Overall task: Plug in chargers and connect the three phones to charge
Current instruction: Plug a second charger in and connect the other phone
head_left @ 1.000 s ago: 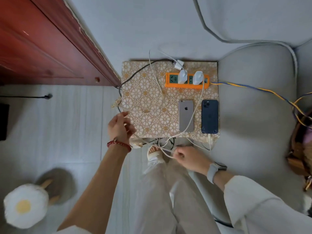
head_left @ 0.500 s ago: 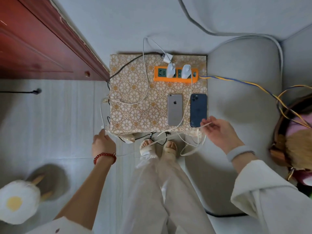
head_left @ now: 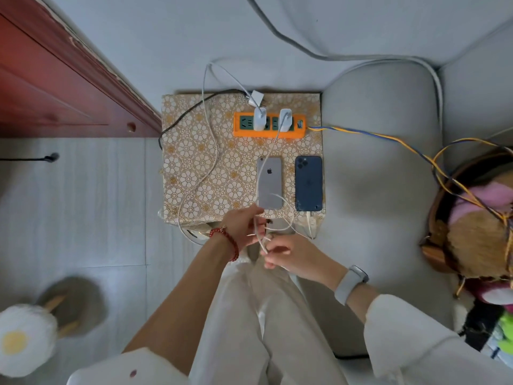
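Observation:
An orange power strip (head_left: 241, 131) lies at the back of a small table with a floral cloth (head_left: 194, 173). Two white chargers, one (head_left: 260, 118) left and one (head_left: 285, 120) right, are plugged into it; a third white adapter (head_left: 256, 98) lies behind. A silver phone (head_left: 269, 187) and a dark blue phone (head_left: 309, 183) lie face down side by side, the blue one with a cable in its near end. Just off the table's front edge, my left hand (head_left: 241, 227) and my right hand (head_left: 288, 252) both pinch thin white cables (head_left: 262, 240). Only two phones show.
A red wooden cabinet (head_left: 55, 87) stands at the left. A grey sofa cushion (head_left: 374, 168) borders the table's right side, with a basket of plush toys (head_left: 477, 218) further right. A blue-yellow cord (head_left: 374, 134) crosses the cushion. A fluffy egg-shaped slipper (head_left: 25, 340) lies on the floor.
Both hands came together in front of the table's near edge; earlier they were spread apart, left hand at the table's left corner, right hand by the blue phone.

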